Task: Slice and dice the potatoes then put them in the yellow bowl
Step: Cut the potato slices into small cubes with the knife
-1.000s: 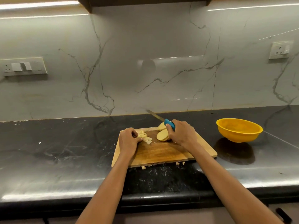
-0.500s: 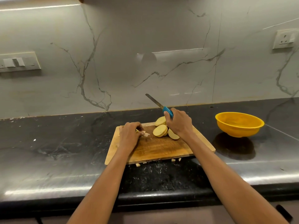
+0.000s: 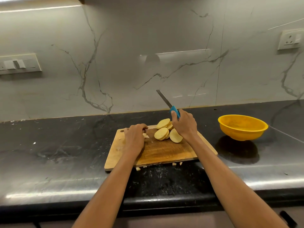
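Observation:
A wooden cutting board (image 3: pixel 164 153) lies on the black counter. Round potato slices (image 3: pixel 162 134) lie stacked at its far middle. My left hand (image 3: pixel 134 137) is cupped over a small heap of diced potato (image 3: pixel 146 136) at the board's far left, fingers curled round the pieces; most of the heap is hidden under it. My right hand (image 3: pixel 185 125) grips the blue-handled knife (image 3: pixel 174 111), blade raised and pointing up and to the left, clear of the slices. The yellow bowl (image 3: pixel 242 127) stands to the right of the board.
A few stray potato cubes (image 3: pixel 137 169) lie on the counter at the board's near edge. The black counter (image 3: pixel 57 148) runs left and right, with its front edge near me. A marble wall with a switch panel (image 3: pixel 19 64) and a socket (image 3: pixel 290 40) rises behind.
My right hand has lifted the knife off the slices and raised its blade. My left hand has closed over the diced heap, now mostly hidden. The slices lie uncovered.

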`<action>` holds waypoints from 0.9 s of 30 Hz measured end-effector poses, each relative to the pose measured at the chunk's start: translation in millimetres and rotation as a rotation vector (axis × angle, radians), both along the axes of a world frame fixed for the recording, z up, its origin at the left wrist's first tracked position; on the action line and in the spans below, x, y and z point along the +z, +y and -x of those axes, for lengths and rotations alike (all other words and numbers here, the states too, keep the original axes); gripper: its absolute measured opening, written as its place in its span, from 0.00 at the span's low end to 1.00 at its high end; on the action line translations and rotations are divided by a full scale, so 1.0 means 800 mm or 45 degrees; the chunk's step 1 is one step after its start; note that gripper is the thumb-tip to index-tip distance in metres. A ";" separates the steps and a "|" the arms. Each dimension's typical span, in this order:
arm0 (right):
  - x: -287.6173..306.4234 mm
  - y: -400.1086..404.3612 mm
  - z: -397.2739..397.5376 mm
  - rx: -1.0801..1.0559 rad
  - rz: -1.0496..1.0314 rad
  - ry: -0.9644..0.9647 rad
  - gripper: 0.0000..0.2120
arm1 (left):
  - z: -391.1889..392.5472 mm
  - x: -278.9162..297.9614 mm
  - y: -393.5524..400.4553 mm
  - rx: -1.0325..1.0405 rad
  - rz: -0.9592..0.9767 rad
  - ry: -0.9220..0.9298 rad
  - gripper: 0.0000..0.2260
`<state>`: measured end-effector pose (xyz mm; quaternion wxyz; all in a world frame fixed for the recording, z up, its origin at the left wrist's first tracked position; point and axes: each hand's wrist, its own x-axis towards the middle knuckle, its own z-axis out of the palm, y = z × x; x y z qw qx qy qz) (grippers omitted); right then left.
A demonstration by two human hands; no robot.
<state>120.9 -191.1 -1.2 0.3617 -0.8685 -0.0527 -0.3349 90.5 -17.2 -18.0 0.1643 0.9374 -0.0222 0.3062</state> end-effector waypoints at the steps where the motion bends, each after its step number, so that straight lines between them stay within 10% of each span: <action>1: 0.000 0.000 -0.001 0.015 -0.027 0.006 0.16 | 0.000 0.000 -0.003 0.034 -0.003 -0.028 0.16; 17: -0.001 -0.001 -0.004 0.032 -0.147 -0.060 0.16 | -0.020 0.010 -0.031 -0.472 0.476 0.530 0.29; 27: -0.001 -0.002 -0.003 0.028 -0.163 -0.076 0.16 | -0.020 0.006 -0.056 -0.365 0.483 0.292 0.33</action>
